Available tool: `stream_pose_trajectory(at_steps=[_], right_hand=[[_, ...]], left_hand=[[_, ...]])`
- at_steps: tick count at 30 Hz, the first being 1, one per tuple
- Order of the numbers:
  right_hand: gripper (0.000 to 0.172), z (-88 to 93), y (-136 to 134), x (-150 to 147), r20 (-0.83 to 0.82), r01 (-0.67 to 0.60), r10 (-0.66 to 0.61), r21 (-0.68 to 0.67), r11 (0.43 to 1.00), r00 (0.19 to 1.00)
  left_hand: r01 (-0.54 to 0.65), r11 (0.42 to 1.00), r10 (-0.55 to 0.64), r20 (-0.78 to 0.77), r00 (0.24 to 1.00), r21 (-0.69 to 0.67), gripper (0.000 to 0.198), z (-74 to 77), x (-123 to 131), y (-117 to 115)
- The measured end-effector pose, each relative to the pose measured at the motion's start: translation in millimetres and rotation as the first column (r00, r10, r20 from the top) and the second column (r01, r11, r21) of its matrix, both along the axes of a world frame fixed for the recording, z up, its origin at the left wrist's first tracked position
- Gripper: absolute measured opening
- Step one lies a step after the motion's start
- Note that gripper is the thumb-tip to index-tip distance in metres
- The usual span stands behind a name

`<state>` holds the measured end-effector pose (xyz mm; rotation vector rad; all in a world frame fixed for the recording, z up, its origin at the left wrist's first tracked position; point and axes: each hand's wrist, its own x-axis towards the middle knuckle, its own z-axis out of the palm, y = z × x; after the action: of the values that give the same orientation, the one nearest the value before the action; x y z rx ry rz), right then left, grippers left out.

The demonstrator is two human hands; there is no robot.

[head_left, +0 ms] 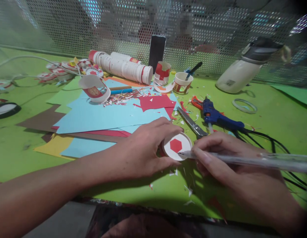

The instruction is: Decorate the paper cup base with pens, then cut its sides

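Note:
My left hand (146, 148) is curled round a paper cup (177, 146) that lies on its side, its white bottom facing me with a red hexagon stuck on it. My right hand (218, 155) pinches a clear pen (242, 160). The pen's tip touches the lower right rim of the cup's bottom. Both hands rest on the green table (17, 155) near its front edge.
Scissors (192, 124) and a blue glue gun (218, 117) with black cables lie just behind my right hand. Coloured paper sheets (99, 115), paper scraps, a stack of cups (123, 67), cut cups, a phone (156, 53), a white bottle (242, 71) and a tape ring (244, 105) sit farther back before a perforated screen.

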<state>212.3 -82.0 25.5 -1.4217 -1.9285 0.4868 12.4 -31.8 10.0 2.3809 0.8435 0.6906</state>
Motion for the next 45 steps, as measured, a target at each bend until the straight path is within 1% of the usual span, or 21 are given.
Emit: stream_pose_trajectory(at_steps=[10, 15, 22, 29, 38, 45], right_hand=[[0.011, 0.9, 0.5, -0.8, 0.011, -0.014, 0.014, 0.004, 1.000, 1.000], [0.011, 1.5, -0.1, -0.3, 0.050, -0.015, 0.015, 0.001, 1.000, 0.999], [0.011, 0.5, -2.4, -0.6, 0.011, 0.007, -0.007, 0.007, 1.000, 1.000], [0.012, 0.5, 2.1, -3.1, 0.028, 0.013, -0.013, 0.000, 1.000, 1.000], [0.012, 1.9, -1.4, -2.0, 0.026, 0.009, -0.009, 0.006, 1.000, 1.000], [0.012, 2.4, 0.5, -2.7, 0.056, -0.004, 0.004, 0.001, 1.000, 0.998]], left_hand=[[0.016, 0.999, -0.016, 0.003, 1.000, 0.028, 0.040, -1.1, 0.2, 0.6], [0.010, 1.000, -0.010, -0.009, 1.000, 0.023, 0.039, 0.2, 0.6, 0.8], [0.018, 0.999, -0.018, -0.006, 1.000, 0.038, 0.041, 0.3, -0.8, 0.6], [0.027, 0.999, -0.027, -0.007, 1.000, 0.047, 0.041, -0.6, -0.2, 1.3], [0.018, 0.999, -0.017, -0.015, 1.000, 0.035, 0.041, -0.1, 0.4, 0.8], [0.023, 0.999, -0.022, -0.031, 0.999, 0.039, 0.043, 0.3, 0.6, 0.9]])
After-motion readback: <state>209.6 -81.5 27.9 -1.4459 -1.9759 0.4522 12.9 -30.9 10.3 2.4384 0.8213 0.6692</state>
